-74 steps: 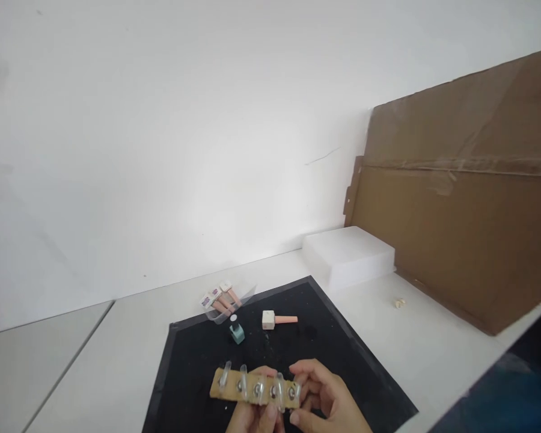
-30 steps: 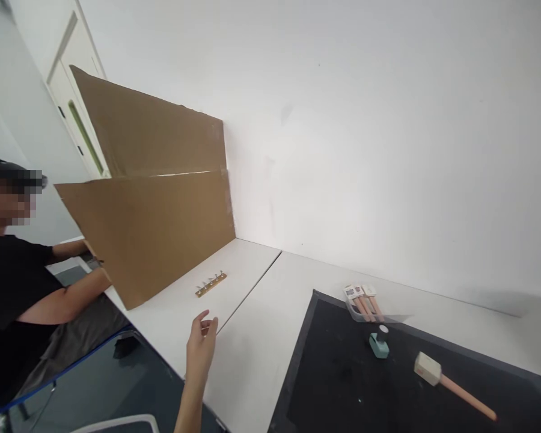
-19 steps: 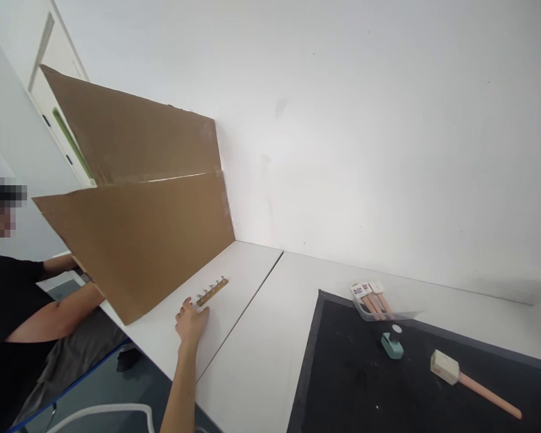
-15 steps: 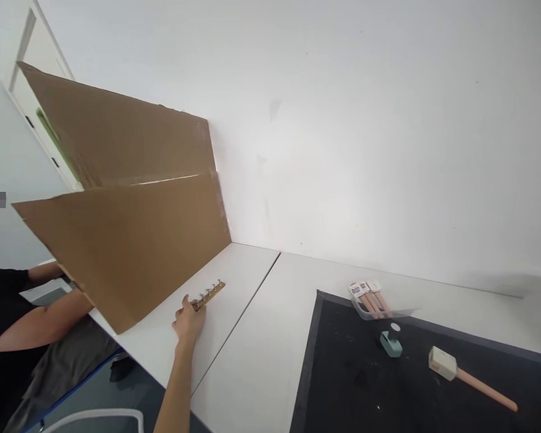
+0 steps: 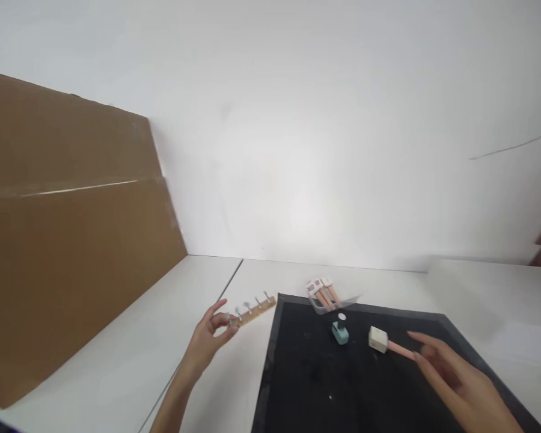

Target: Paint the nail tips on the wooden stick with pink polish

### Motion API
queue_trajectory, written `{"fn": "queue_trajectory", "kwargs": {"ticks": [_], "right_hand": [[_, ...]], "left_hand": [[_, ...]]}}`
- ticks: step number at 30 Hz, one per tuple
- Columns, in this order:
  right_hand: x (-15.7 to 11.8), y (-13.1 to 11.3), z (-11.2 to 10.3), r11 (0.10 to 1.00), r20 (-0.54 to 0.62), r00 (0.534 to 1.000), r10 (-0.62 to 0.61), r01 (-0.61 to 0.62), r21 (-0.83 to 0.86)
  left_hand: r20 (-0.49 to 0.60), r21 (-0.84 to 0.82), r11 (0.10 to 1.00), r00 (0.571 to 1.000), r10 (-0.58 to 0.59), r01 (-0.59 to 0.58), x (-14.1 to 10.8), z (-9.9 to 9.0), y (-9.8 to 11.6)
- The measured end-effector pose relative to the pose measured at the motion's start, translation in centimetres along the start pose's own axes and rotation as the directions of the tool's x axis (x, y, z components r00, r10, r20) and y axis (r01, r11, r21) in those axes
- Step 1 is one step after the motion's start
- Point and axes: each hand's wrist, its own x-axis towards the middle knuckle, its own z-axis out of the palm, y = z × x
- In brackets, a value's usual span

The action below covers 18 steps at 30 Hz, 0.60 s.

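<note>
A wooden strip with a row of metal hooks (image 5: 255, 310) is held at its near left end by my left hand (image 5: 206, 341), thumb below and fingers bent over it. It is raised slightly at the left border of the black mat (image 5: 306, 373). My right hand (image 5: 460, 379) reaches in from the lower right, index finger and thumb apart. Its thumb tip overlaps the end of the pink handle of a white block-headed tool (image 5: 379, 340) on the mat; whether they touch I cannot tell.
A small teal tool with a round white-topped knob (image 5: 341, 332) stands on the mat. Behind it, a clear plastic tray (image 5: 318, 308) holds several pink-handled pieces with white heads. A tall cardboard panel (image 5: 81, 252) stands on the left, and a white wall (image 5: 306, 138) rises behind.
My left hand has carried the hook strip rightward off the white table to the mat's edge. My right hand has come into view by the pink handle. The camera has turned right.
</note>
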Motion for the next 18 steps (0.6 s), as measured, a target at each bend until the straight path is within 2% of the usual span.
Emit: {"fn": "queue_trajectory", "kwargs": {"ticks": [1,3,6,9,12,15,18], "right_hand": [[1.1,-0.6,-0.4,1.000,0.046,0.999,-0.016,0.016,-0.004],[2.8,-0.7,-0.8,0.997,0.053,0.999,-0.013,0.017,-0.070],[4.0,1.7,-1.0,0.973,-0.003,0.999,-0.050,0.048,-0.227],[4.0,4.9,-1.1,0.964,-0.105,0.993,-0.048,0.018,-0.265],[3.8,6.9,-1.4,0.963,-0.109,0.994,-0.018,-0.012,-0.269],[3.8,7.4,-1.6,0.967,-0.055,0.998,0.004,-0.018,-0.253],[3.8,6.8,-1.5,0.976,0.101,0.995,-0.008,0.030,-0.214]], "left_hand": [[0.115,-0.059,0.997,0.992,0.049,-0.043,-0.5,2.0,1.2],[0.286,-0.119,0.988,0.949,0.132,-0.101,-1.7,5.9,3.6],[0.440,-0.073,0.986,0.883,0.167,-0.150,-3.4,11.1,6.2],[0.504,-0.031,0.982,0.845,0.177,-0.188,-4.5,15.2,7.5],[0.546,-0.031,0.982,0.820,0.173,-0.187,-4.9,18.4,7.6],[0.584,-0.048,0.982,0.792,0.177,-0.184,-5.3,20.8,6.9],[0.608,-0.032,0.986,0.780,0.149,-0.163,-5.9,22.3,5.9]]}}
